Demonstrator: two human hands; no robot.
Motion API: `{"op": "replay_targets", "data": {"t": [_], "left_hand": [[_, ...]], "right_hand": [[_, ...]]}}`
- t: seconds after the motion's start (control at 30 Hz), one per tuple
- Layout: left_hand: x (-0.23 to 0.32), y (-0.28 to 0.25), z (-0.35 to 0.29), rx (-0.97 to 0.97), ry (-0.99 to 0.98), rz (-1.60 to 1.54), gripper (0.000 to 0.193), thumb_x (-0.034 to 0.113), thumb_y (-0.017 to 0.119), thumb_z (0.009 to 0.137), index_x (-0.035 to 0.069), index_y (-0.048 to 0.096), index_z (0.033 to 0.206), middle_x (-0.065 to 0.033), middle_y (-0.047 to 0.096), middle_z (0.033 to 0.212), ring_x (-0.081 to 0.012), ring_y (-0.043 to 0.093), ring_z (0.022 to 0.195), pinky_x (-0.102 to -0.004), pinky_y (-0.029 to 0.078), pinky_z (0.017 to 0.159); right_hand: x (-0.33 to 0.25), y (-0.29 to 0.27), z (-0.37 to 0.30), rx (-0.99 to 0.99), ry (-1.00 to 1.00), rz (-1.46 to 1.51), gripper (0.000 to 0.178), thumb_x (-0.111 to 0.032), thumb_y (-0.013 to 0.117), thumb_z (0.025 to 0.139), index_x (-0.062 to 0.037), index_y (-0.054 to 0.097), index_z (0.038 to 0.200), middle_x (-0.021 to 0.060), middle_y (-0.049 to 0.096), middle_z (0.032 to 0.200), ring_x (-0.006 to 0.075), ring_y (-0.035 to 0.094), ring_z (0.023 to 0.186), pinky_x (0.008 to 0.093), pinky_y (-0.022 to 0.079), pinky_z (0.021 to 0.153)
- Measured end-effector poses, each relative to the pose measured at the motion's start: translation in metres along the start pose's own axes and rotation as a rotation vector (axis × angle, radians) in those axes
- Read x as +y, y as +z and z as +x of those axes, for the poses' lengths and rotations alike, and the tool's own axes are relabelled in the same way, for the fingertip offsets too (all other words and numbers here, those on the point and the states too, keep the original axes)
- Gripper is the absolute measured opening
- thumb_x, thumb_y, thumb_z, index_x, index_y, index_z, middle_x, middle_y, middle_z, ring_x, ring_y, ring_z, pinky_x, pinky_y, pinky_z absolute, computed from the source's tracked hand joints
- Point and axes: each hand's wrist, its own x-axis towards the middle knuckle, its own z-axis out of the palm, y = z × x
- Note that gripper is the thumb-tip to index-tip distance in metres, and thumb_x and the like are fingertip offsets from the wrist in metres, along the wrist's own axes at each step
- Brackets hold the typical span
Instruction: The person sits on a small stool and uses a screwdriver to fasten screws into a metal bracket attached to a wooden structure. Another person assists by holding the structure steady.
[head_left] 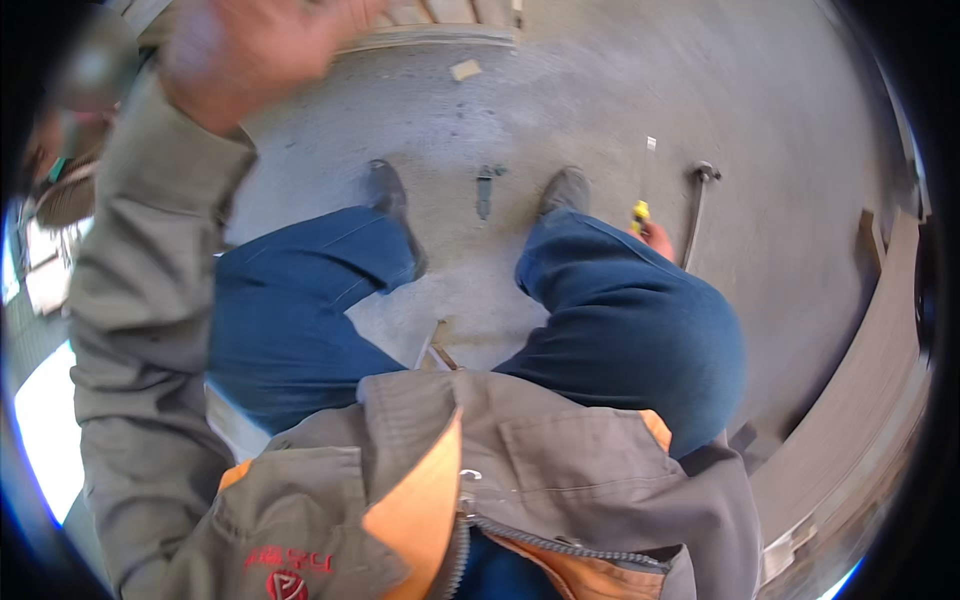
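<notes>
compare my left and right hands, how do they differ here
The left hand looks large and motion-blurred; the right hand looks small and less blurred. The left hand is raised, cut off by the top edge; the right hand is partly hidden behind the right leg. The right hand touches a yellow-and-black tool; the left hand doesn't. Both are bare.

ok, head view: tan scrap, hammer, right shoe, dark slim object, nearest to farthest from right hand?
1. Hammer: on the floor, right of the right hand.
2. Right shoe: left of that hand.
3. Dark slim object: farther left, past that shoe.
4. Tan scrap: farthest forward, also on the floor.
</notes>
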Motion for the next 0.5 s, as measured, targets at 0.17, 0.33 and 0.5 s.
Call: {"op": "replay_targets", "data": {"t": [0.17,0.33,0.5], "left_hand": [[-0.011,-0.04,-0.169,-0.419,-0.799,-0.422,0.038,0.016,0.076,0.084,-0.001,0.067,0.116,-0.0129,0.069,0.115,-0.0252,0.066,0.105,-0.0362,0.051,0.093],[-0.046,-0.018,-0.363,-0.498,-1.292,-0.492,0.033,0.018,0.077,0.083,0.001,0.07,0.11,-0.0103,0.073,0.095,-0.0182,0.068,0.086,-0.0329,0.054,0.08],[-0.005,0.12,-0.525,-0.207,-1.737,-0.53,0.031,0.019,0.078,0.082,0.002,0.072,0.107,-0.0114,0.075,0.098,-0.0178,0.069,0.089,-0.0313,0.055,0.08]], "right_hand": [[-0.065,-0.087,-0.034,-0.136,-0.002,0.317,0.044,-0.005,0.066,0.088,0.0018,0.054,0.13,0.0068,0.065,0.092,0.0135,0.061,0.082,0.0287,0.05,0.073],[-0.094,-0.22,-0.023,-0.318,-0.139,0.017,0.034,0.001,0.061,0.081,-0.0044,0.055,0.114,0.0017,0.054,0.08,0.0108,0.053,0.067,0.0261,0.046,0.06],[-0.278,-0.199,-0.076,-0.307,-0.198,-0.16,0.033,-0.009,0.062,0.092,-0.0061,0.057,0.124,-0.003,0.049,0.076,0.0043,0.045,0.059,0.0209,0.041,0.049]]}}
